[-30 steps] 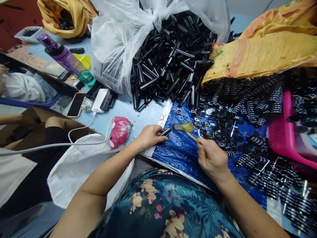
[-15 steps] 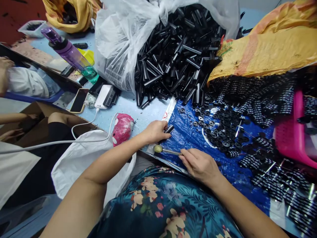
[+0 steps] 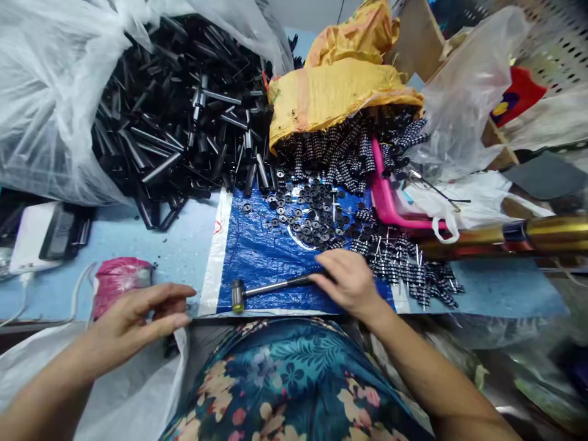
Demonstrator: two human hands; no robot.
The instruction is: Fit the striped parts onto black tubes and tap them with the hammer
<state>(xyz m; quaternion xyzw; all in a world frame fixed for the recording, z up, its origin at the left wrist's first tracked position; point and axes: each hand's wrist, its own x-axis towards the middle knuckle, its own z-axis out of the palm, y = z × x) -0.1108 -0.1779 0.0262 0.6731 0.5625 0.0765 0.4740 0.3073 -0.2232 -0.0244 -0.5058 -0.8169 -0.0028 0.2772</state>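
Note:
My left hand (image 3: 142, 315) is over the table's front edge, fingers apart with nothing visible between them, beside a pink wrapped bundle (image 3: 120, 282). My right hand (image 3: 346, 278) is at the handle end of a small hammer (image 3: 275, 285), its fingers closed round the grip. The hammer's head, with a yellowish face at the bottom, rests on a blue plastic sheet (image 3: 257, 245). Small black round discs (image 3: 305, 214) lie scattered beyond the right hand. Black tubes (image 3: 184, 122) are heaped behind, spilling from a clear plastic bag (image 3: 50, 98).
A yellow sack (image 3: 340, 92) spills black-and-white patterned pieces (image 3: 340, 153). Right of it is a pink basket (image 3: 386, 196), with more patterned pieces (image 3: 413, 269) in front. A white power bank (image 3: 34, 236) lies at the left, and a white bag (image 3: 138, 386) hangs below the edge.
The view has swung to the right. My left hand has moved away from the hammer and no longer holds the black tube. The hammer's head now lies on the sheet.

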